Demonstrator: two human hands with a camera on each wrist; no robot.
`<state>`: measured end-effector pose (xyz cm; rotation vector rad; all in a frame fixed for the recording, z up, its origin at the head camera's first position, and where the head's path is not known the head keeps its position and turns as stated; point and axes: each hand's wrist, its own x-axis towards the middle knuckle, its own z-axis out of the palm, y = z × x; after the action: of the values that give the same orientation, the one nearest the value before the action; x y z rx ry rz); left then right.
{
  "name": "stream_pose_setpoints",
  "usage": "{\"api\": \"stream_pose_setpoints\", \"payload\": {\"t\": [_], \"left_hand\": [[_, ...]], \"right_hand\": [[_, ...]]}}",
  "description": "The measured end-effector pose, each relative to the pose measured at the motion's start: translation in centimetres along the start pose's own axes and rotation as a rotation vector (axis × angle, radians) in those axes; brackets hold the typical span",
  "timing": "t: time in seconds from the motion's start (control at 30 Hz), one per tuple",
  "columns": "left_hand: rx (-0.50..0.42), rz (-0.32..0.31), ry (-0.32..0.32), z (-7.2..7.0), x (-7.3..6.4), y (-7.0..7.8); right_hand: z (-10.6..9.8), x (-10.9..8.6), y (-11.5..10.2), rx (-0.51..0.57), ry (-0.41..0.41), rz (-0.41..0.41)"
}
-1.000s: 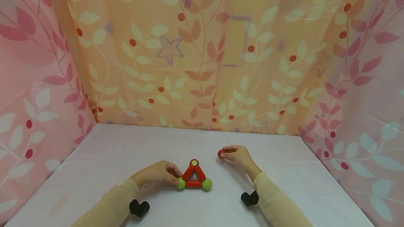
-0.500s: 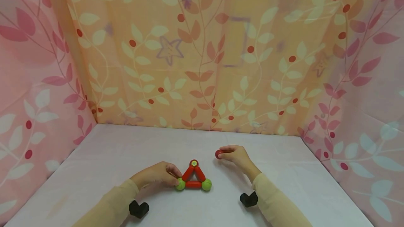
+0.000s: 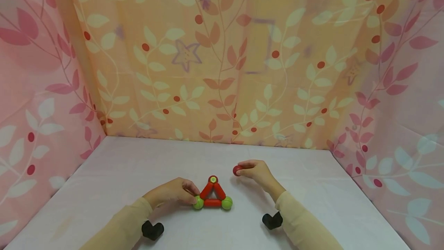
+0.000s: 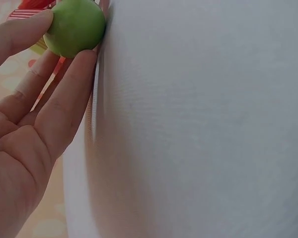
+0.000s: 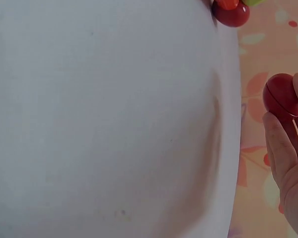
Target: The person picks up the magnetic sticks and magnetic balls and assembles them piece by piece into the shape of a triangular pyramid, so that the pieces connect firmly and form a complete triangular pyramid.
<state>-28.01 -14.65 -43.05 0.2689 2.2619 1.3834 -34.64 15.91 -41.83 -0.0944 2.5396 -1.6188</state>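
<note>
A triangle of red rods (image 3: 212,203) lies on the table in the head view. Green balls sit at its two near corners, and a red ball (image 3: 213,179) with a yellow-green round end on top marks the far corner. My left hand (image 3: 173,193) pinches the left green ball (image 4: 74,27) between thumb and fingers. The other green ball (image 3: 227,203) is untouched. Right of the triangle's far corner, my right hand (image 3: 259,173) holds a loose red ball (image 5: 282,94) by thumb and fingertips. That ball is raised off the table and has a groove around it.
A white cloth covers the table (image 3: 156,157). Floral curtains stand along the back (image 3: 222,88) and both sides. Black V-shaped pieces (image 3: 152,230) hang at both wrists, below the beige sleeves (image 3: 121,223).
My right hand has moved a little to the left with the red ball, closer to the triangle's far corner. The left hand and the triangle stay in place.
</note>
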Motion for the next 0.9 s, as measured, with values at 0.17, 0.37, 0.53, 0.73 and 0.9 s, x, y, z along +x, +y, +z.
{"api": "stream_pose_setpoints", "payload": {"t": [0.17,0.37,0.53,0.73,0.9], "left_hand": [[-0.002,-0.007,0.002,0.1,-0.1,0.0],[-0.006,0.009,-0.006,0.0,-0.1,-0.1],[-0.011,0.022,-0.012,0.0,0.0,-0.1],[-0.018,0.014,-0.011,0.0,0.0,-0.1],[-0.015,0.001,0.000,0.0,0.0,-0.2]], "right_hand": [[0.4,-0.2,-0.3,0.019,-0.018,0.006],[0.9,-0.5,-0.5,0.005,-0.038,-0.019],[1.1,-0.7,-0.7,-0.005,-0.047,-0.037],[1.2,-0.9,-1.0,-0.011,-0.063,-0.060],[1.3,-1.1,-1.3,0.003,-0.080,-0.062]]}}
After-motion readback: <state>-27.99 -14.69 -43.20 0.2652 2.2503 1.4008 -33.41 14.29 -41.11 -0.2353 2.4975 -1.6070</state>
